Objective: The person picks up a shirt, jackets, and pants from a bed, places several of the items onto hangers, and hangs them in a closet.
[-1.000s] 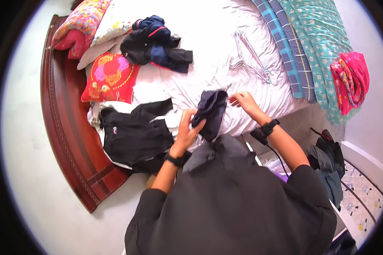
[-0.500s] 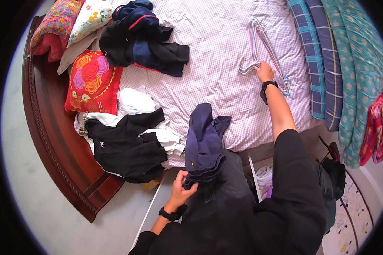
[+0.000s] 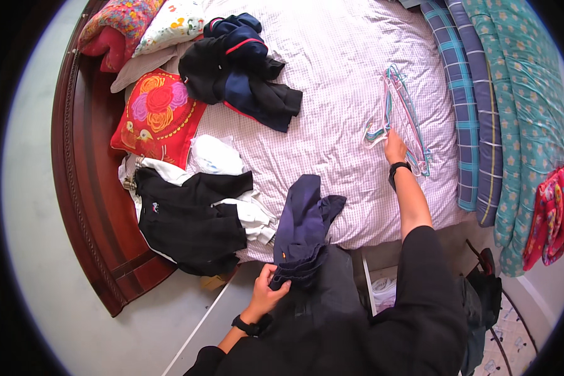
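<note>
My left hand (image 3: 269,292) is closed on the gathered waistband of dark navy trousers (image 3: 299,216). Their legs lie away from me over the bed's near edge. Out to the right, my right hand (image 3: 395,148) grips a bundle of thin, pale-coloured clothes hangers (image 3: 400,103) close to their hooks, on or just above the bed. To the left of the trousers, a black long-sleeved top (image 3: 185,219) is spread over white clothing (image 3: 254,216).
A dark blue and black jacket (image 3: 238,75) lies farther back on the checked bed sheet (image 3: 338,81). Red embroidered cushion (image 3: 160,119) and pillows rest against the wooden headboard (image 3: 81,163). Folded quilts (image 3: 514,119) line the right side. An open drawer (image 3: 382,291) sits below the bed edge.
My view has shifted, so the bed and things on it appear lower and, on the left, farther right. Both hands keep their holds on the trousers and hangers.
</note>
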Tool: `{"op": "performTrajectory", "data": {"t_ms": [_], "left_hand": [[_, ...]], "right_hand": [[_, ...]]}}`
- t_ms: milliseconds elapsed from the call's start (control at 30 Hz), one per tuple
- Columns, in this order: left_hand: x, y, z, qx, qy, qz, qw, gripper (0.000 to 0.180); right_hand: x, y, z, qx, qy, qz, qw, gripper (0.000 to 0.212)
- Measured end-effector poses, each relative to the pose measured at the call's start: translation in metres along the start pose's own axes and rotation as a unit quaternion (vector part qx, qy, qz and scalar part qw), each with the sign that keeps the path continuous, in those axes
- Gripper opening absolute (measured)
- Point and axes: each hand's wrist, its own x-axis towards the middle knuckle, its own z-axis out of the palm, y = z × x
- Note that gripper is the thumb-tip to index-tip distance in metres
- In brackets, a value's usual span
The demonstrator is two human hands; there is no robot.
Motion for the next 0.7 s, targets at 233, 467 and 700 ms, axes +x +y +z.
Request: {"op": "performTrajectory", "data": {"t_ms": [233,467,700], "left_hand": [[-0.03,0.04,-0.006,0.094,0.014,0.117,0.989,0.039],[-0.041,0.114,0.005,0.068,-0.07,0.216,0.972,0.039],[-0.029,0.148,-0.01,-0.154,-0.065,0.267,0.949,0.022]], "right_hand": [[-0.106,-0.043,-0.106,0.313,0.151,0.064,0.935,0.042],[-0.273,-0.144,-0.251,0.354,-0.093,-0.014,0.93,0.053],[-0.37,-0.243,-0.353,0.369,-0.007,-0.228,0.901,0.022]]}}
